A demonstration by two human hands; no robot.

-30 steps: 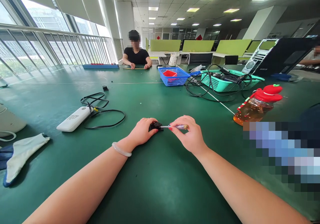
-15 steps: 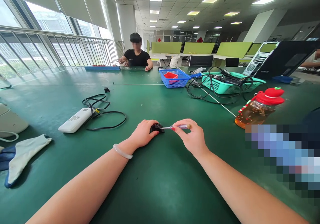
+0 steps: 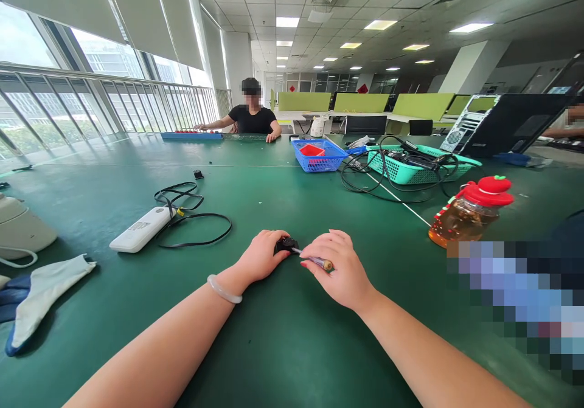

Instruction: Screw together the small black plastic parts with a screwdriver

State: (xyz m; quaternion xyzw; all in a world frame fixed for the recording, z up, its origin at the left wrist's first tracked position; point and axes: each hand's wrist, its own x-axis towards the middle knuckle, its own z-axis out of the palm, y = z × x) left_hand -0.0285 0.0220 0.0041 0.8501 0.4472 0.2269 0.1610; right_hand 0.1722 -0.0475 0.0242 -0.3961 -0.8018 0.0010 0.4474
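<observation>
My left hand (image 3: 263, 256) is closed round a small black part (image 3: 286, 245) and holds it down on the green table (image 3: 283, 341). Its kind is unclear, as my fingers cover some of it. In my right hand (image 3: 340, 268) is a screwdriver (image 3: 323, 263) with a clear handle and a wooden-looking end. The metal shaft points left and its tip meets the black part's right side. Fingers hide the middle of the handle.
To the left lie a white power strip (image 3: 143, 230) with a black cord (image 3: 196, 216) and a work glove (image 3: 52, 295). A red-lidded bottle (image 3: 472, 213) stands right. Beyond are a blue basket (image 3: 319, 159), a green basket (image 3: 410, 174) with cables, and a seated person (image 3: 252, 116).
My right hand has turned, so the screwdriver's handle end now points toward me and downward. The left hand stays on the black part. My view has tilted up slightly; the seated person's arm has reached out.
</observation>
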